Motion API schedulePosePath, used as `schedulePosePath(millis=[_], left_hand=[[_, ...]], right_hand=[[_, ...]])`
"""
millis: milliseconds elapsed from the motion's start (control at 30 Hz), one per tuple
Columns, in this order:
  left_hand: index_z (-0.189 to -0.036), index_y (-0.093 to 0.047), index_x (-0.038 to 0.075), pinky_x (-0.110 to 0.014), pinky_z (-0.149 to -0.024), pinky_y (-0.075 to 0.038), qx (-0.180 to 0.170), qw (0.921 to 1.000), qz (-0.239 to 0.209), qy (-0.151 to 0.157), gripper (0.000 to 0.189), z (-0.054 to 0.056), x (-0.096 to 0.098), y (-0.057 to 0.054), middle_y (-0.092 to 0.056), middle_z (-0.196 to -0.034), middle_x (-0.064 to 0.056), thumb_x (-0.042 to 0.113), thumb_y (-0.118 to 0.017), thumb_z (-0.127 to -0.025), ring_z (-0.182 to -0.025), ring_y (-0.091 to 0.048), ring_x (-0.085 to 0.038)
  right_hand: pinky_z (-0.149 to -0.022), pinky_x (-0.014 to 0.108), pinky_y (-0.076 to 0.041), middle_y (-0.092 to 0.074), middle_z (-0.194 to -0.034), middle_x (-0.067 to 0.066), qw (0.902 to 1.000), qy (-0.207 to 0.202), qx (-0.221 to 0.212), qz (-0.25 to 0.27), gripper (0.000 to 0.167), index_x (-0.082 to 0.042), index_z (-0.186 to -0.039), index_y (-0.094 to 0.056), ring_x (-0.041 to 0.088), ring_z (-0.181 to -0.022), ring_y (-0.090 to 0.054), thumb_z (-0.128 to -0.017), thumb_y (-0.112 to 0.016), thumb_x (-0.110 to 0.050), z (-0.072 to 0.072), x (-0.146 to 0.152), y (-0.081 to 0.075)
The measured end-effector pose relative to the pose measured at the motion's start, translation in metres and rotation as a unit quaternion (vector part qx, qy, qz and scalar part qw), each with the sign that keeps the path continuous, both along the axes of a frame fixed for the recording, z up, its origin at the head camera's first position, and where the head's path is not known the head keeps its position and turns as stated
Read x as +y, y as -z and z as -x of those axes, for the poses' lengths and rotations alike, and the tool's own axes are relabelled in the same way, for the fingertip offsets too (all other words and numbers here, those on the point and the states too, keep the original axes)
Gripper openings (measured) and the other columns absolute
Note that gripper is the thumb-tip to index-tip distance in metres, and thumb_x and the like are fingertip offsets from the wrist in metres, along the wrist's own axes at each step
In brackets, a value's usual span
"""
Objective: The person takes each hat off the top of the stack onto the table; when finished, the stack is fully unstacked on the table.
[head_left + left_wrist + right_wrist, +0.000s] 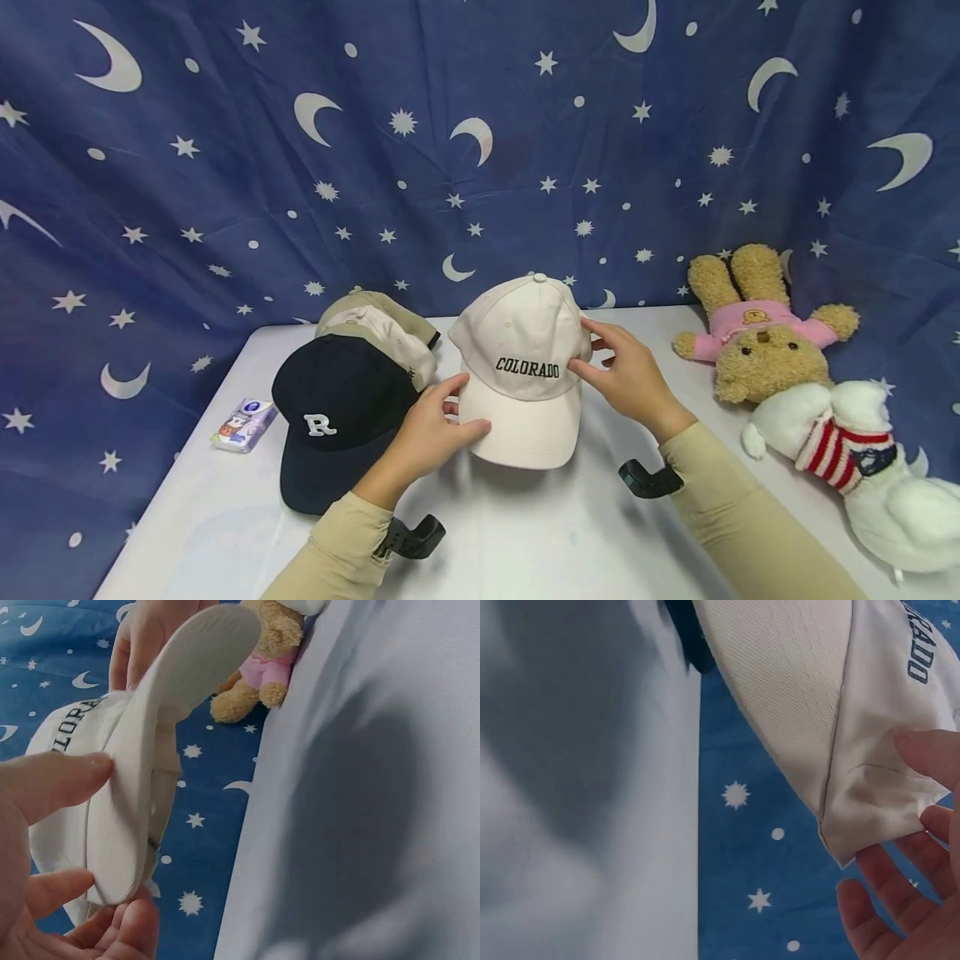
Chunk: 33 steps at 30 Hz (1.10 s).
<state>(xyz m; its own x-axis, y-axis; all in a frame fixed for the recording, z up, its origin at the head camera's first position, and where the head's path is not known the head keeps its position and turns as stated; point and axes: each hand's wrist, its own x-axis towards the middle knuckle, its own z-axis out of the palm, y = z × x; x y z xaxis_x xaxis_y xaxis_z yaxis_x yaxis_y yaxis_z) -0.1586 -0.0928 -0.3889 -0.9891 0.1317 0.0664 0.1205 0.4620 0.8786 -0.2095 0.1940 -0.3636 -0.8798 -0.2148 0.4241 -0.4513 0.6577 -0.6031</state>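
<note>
A cream baseball cap lettered COLORADO is held up over the white table, its brim facing me. My left hand grips the brim's left edge, thumb on top and fingers underneath, as the left wrist view shows. On the other side my right hand pinches the crown, thumb on the front fabric and fingers behind the lower edge. The right wrist view shows creases in the crown near that thumb. Just left of my left hand lies a black cap with a white R, overlapping a beige cap and a paler one.
A small tissue pack lies at the table's left edge. To the right are a teddy bear in a pink top and a white plush toy with a striped garment. A blue moon-and-star curtain hangs behind the white table.
</note>
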Motion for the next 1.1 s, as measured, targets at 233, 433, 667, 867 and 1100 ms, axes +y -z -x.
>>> schedulePosePath(millis=[233,433,667,867,1100], left_hand=[[-0.144,-0.052,0.004,-0.039,-0.082,-0.053,-0.005,0.9995,0.01,-0.03,0.074,0.014,0.01,0.005,-0.056,-0.13,-0.012,0.024,-0.081,-0.079,-0.106,-0.061,-0.026],[-0.146,-0.049,0.004,-0.039,-0.083,-0.052,-0.017,0.9992,0.008,-0.034,0.076,0.028,0.017,0.011,-0.054,-0.133,-0.014,0.026,-0.079,-0.08,-0.108,-0.058,-0.027],[-0.147,-0.048,0.006,-0.041,-0.084,-0.05,-0.035,0.9985,0.004,-0.043,0.077,0.04,0.02,0.018,-0.052,-0.133,-0.018,0.03,-0.079,-0.081,-0.11,-0.055,-0.03],[-0.148,-0.047,0.005,-0.043,-0.089,-0.05,-0.036,0.998,0.003,-0.052,0.079,0.05,0.021,0.025,-0.051,-0.133,-0.021,0.031,-0.079,-0.081,-0.112,-0.056,-0.032],[-0.15,-0.043,0.004,-0.045,-0.102,-0.045,-0.045,0.9974,-0.012,-0.055,0.08,0.062,0.027,0.033,-0.045,-0.146,-0.021,0.03,-0.078,-0.083,-0.128,-0.051,-0.036]], right_hand=[[-0.086,0.051,-0.053,-0.053,-0.139,0.021,0.9998,0.006,-0.02,-0.006,0.064,0.004,-0.145,-0.048,0.034,-0.11,-0.061,-0.089,-0.075,-0.014,0.019,-0.004,0.004],[-0.087,0.051,-0.051,-0.052,-0.141,0.022,0.9989,0.017,-0.04,-0.02,0.063,0.003,-0.146,-0.046,0.037,-0.112,-0.06,-0.092,-0.072,-0.017,0.035,-0.005,0.008],[-0.091,0.052,-0.049,-0.051,-0.141,0.023,0.9975,0.025,-0.063,-0.016,0.065,0.003,-0.147,-0.044,0.037,-0.115,-0.059,-0.092,-0.071,-0.018,0.048,-0.007,0.012],[-0.094,0.052,-0.046,-0.05,-0.142,0.021,0.9969,0.028,-0.071,-0.021,0.066,0.001,-0.148,-0.044,0.037,-0.117,-0.059,-0.092,-0.071,-0.021,0.06,-0.008,0.015],[-0.098,0.052,-0.044,-0.05,-0.142,0.021,0.9953,0.031,-0.088,-0.026,0.067,0.001,-0.15,-0.042,0.037,-0.119,-0.056,-0.094,-0.069,-0.024,0.076,-0.013,0.016]])
